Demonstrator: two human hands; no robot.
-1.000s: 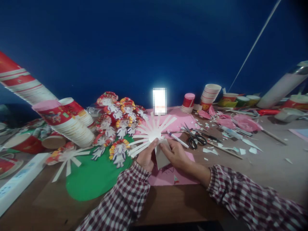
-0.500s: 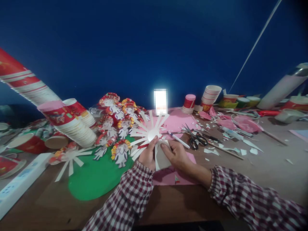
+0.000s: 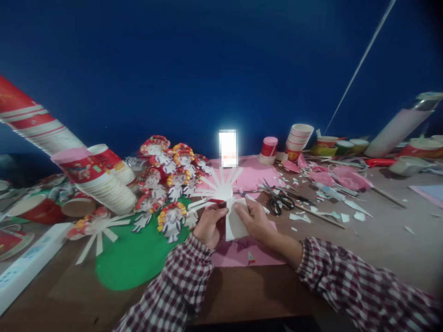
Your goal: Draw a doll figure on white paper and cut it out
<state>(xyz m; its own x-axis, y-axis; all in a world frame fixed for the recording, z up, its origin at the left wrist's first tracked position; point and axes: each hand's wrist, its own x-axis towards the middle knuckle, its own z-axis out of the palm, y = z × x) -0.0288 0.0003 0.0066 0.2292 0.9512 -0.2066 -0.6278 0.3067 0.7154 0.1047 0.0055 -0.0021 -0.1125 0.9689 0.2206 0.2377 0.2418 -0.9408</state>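
Note:
My right hand (image 3: 258, 222) is closed on a small white-and-grey piece of paper (image 3: 237, 227), thumb on its face. My left hand (image 3: 210, 227) is closed at the paper's left side, with its thumb pointing at the edge. It grips a paper cup cut into splayed strips (image 3: 223, 190), whose white round base faces up just beyond the fingers. One red strip shows above the left thumb; the exact grip behind the paper is hidden. Beneath both hands lies pink paper (image 3: 266, 251). Black-handled scissors (image 3: 277, 203) lie to the right.
Several paper figures with red and yellow frills (image 3: 172, 221) stand left, some on a green sheet (image 3: 128, 263). Stacked paper cups (image 3: 110, 189) lean at left beside a white power strip (image 3: 31, 258). Wooden sticks (image 3: 325, 217) and paper scraps lie right. A lit, blurred screen (image 3: 228, 148) stands behind.
My left thumb has come off the cup's white base and now sits lower, beside the paper's edge. The paper stays in my right hand. The whole view has shifted slightly.

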